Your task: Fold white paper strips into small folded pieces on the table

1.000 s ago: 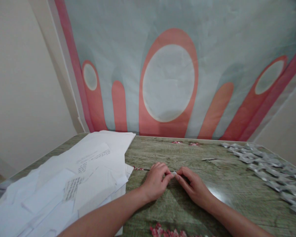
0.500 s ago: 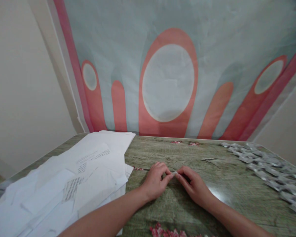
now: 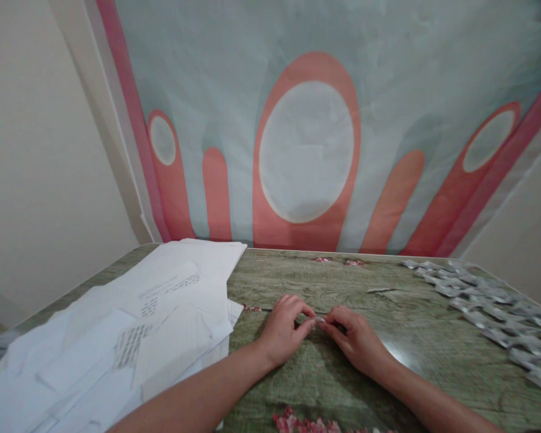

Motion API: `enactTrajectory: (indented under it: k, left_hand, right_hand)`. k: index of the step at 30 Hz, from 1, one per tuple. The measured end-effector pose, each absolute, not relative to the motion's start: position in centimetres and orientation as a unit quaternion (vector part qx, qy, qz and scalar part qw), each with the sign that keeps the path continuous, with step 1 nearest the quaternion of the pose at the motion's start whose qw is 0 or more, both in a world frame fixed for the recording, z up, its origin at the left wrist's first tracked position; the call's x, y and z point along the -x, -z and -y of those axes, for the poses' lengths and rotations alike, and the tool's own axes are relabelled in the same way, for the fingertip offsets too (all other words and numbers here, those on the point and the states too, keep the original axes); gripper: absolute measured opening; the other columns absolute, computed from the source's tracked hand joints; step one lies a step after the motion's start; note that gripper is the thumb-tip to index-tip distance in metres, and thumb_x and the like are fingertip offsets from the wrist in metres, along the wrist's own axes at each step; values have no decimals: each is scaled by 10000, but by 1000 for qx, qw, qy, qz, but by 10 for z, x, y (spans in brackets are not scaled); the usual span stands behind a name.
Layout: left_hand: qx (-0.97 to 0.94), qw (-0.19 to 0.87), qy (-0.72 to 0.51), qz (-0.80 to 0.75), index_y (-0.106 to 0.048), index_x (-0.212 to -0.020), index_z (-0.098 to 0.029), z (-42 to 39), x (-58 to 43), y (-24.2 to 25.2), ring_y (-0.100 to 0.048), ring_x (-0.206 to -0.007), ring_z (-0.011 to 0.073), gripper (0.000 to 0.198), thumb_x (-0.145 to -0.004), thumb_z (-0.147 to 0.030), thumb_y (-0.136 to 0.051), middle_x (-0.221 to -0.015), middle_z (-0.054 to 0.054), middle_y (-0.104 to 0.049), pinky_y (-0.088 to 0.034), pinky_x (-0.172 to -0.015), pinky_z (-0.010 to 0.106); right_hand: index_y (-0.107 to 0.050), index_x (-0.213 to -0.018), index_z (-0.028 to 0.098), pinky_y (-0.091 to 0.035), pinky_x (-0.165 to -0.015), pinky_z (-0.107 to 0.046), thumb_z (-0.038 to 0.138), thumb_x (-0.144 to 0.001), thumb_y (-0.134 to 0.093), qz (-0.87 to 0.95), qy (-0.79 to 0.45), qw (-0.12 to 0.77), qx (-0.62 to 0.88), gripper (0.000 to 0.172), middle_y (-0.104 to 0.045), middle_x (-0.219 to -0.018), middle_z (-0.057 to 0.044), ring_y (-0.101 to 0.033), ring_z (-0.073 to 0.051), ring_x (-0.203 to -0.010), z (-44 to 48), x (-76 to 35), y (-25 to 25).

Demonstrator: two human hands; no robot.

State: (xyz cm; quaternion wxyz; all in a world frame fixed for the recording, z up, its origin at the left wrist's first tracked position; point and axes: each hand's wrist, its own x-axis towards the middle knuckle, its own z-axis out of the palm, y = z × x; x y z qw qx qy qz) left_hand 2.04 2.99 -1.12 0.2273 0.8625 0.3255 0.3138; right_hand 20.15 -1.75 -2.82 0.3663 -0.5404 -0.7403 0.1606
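Observation:
A tiny whitish piece, perhaps paper, (image 3: 319, 320) is pinched between both hands near the middle of the table. My left hand (image 3: 286, 331) has its thumb and index finger closed on the piece's left side. From the right, my right hand (image 3: 355, 337) pinches the same piece, its fingertips almost touching the left ones. The fingertips cover most of the piece, so its shape is hard to tell.
Loose white papers (image 3: 175, 313), some printed, cover the left of the wood-patterned table (image 3: 297, 282). Rows of folded silvery-white pieces (image 3: 478, 300) lie on the right. Behind the table hangs a grey-blue and red patterned sheet (image 3: 234, 72).
The fingertips have shifted slightly around the small piece, and less of it shows above them. Both hands stay in nearly the same place.

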Motion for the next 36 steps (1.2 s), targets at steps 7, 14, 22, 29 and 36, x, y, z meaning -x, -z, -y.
enactTrajectory:
  k: [7,14,22,29,36]
  left_hand:
    - [-850,241,-321,-342,-559,-770,-180,-31,-20,11,-497,-864,190,50,-804,-177,-596,-829,15,-573,-362,-791,300]
    - [-843,249,-319,-354,-582,-770,-182,-31,-20,10,-503,-877,190,36,-796,-185,-606,-836,16,-574,-366,-799,301]
    - [-854,250,-316,-329,-607,-822,-187,-29,-20,8,-502,-906,193,56,-810,-242,-608,-862,26,-578,-365,-819,304]
    - [-870,224,-302,-320,-585,-790,-186,-27,-19,7,-497,-875,187,57,-822,-233,-595,-845,20,-577,-357,-803,303]
    - [-870,204,-295,-337,-585,-784,-188,-27,-20,8,-492,-884,196,48,-820,-219,-582,-859,25,-579,-357,-810,315]
  right_hand:
    - [-635,-767,199,-407,-595,-261,341,-854,-538,725,-183,395,533,193,-593,-673,-8,-539,-157,-635,13,-202,32]
    - [-640,-895,207,-443,-711,-301,296,-858,-546,737,-162,437,489,135,-609,-824,-46,-552,-182,-791,13,-203,31]
    - [-631,-814,205,-438,-700,-322,252,-861,-536,752,-142,410,496,116,-606,-779,-39,-546,-187,-768,15,-203,31]
    - [-634,-815,208,-430,-701,-331,256,-872,-508,773,-138,381,489,147,-599,-771,-41,-541,-190,-763,17,-200,29]
    - [-636,-857,207,-434,-701,-321,221,-865,-498,768,-140,394,484,138,-602,-798,-50,-548,-190,-776,17,-198,30]
